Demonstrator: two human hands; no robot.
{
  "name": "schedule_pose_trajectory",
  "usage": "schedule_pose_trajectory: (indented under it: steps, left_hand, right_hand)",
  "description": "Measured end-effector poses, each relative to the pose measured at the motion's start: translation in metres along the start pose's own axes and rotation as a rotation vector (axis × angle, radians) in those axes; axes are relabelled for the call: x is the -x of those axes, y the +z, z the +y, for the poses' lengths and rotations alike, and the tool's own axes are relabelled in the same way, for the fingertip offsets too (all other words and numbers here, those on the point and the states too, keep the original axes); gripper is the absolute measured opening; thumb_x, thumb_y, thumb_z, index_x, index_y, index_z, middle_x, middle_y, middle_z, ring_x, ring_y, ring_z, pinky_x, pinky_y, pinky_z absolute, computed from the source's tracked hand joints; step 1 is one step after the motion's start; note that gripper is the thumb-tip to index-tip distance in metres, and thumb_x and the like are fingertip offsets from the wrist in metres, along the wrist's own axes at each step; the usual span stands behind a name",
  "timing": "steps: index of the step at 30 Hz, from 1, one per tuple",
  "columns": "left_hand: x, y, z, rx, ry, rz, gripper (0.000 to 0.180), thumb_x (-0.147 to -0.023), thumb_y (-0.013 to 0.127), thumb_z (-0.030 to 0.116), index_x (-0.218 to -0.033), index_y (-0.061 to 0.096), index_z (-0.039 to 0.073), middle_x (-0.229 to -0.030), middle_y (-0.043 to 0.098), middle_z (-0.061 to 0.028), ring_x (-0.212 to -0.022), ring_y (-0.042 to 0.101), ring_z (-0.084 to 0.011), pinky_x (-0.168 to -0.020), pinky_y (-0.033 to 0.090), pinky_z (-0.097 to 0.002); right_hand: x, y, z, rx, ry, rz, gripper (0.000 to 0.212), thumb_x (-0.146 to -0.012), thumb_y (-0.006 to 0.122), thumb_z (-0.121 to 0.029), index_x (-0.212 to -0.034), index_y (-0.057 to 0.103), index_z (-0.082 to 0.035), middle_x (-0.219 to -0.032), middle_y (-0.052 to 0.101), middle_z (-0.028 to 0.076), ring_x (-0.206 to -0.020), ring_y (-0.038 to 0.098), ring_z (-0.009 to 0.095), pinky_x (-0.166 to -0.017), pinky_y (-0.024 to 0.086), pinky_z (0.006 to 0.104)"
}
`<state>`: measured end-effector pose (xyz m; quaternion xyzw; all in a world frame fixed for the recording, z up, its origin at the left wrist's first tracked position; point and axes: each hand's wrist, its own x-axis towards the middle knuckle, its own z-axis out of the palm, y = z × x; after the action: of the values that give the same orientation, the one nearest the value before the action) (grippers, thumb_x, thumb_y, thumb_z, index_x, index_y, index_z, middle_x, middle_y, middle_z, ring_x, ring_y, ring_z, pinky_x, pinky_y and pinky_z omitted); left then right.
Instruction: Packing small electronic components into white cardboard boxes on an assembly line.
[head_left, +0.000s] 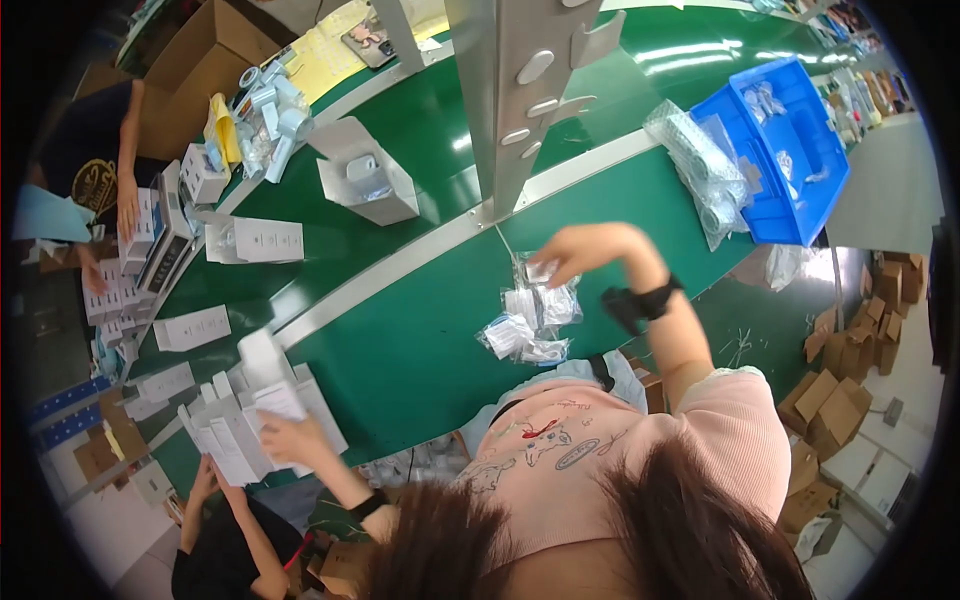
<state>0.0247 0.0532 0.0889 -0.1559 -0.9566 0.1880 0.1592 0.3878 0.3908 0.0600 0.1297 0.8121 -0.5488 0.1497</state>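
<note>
Can count two bare hands on the wearer. See the left hand (pixel 290 440) against a cluster of white boxes (pixel 228 445) at the left end of the green table (pixel 420 350), with fingers loosely bent; cannot tell whether pinching a box or merely touching one. See the right hand (pixel 568 250) at the far edge of a pile of clear packets (pixel 508 335), with fingers curled downward; cannot tell whether pinching a packet, owing to blur and overlap. Can make out at least four packets, all lying on the table in front of the wearer, too tangled for a sure total. Can make out at least three boxes in the cluster, likewise overlapping.

Count two dark wristbands, one metal post (pixel 497 130), one phone (pixel 368 44) on a yellow sheet (pixel 325 60), and one blue bin (pixel 765 205) with clear-wrapped pieces inside, hard to identify. Notice bubble wrap (pixel 705 190) against the bin's left side. Count one upright box (pixel 372 205) with raised flaps, around a wrapped thing of unclear kind. Count two co-workers' hands at upper left and two more at lower left, with bodies partly cut off by the dark rim. Find the lower edge covered partly by the wearer's hair (pixel 690 520).
</note>
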Motion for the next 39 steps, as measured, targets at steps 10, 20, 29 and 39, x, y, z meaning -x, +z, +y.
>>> schedule_pose_trajectory:
  steps: [10,20,29,39]
  left_hand:
    - [0.115,0.001,0.099,0.748,0.501,-0.576,0.091,-0.055,0.078,0.040,-0.128,0.034,0.008,-0.112,0.042,-0.0170,-0.103,0.040,-0.0372,-0.084,0.039,-0.0440]
    - [0.086,0.022,0.094,1.450,0.656,-1.040,0.088,-0.061,0.074,0.021,-0.135,0.025,0.014,-0.125,0.040,-0.0128,-0.113,0.041,-0.0292,-0.097,0.031,-0.0375]
    - [0.123,-0.068,0.085,1.439,0.824,-0.710,0.090,-0.053,0.079,0.014,-0.127,0.029,0.006,-0.113,0.045,-0.0159,-0.104,0.048,-0.0285,-0.084,0.042,-0.0351]
    - [0.157,-0.057,0.078,1.434,0.588,-0.250,0.074,-0.050,0.084,0.019,-0.100,0.032,0.005,-0.093,0.051,-0.0153,-0.089,0.054,-0.0258,-0.072,0.045,-0.0360]
  right_hand:
    - [0.159,-0.085,0.231,0.650,1.239,0.918,0.071,-0.072,0.063,-0.028,-0.133,0.029,-0.017,-0.106,0.056,0.019,-0.096,0.056,0.033,-0.080,0.045,0.0431]
    - [0.180,-0.046,0.150,0.085,0.501,1.154,0.065,-0.076,0.056,-0.016,-0.133,0.025,-0.016,-0.114,0.051,0.014,-0.100,0.053,0.028,-0.084,0.045,0.0385]
    - [0.013,0.089,-0.118,-1.094,-0.472,1.457,0.049,-0.081,0.054,-0.022,-0.124,0.036,-0.007,-0.115,0.048,0.008,-0.101,0.049,0.020,-0.086,0.042,0.0322]
    - [-0.047,0.137,-0.155,0.201,-0.485,1.490,0.044,-0.070,0.068,-0.010,-0.109,0.048,-0.008,-0.109,0.047,0.011,-0.096,0.049,0.022,-0.083,0.040,0.0323]
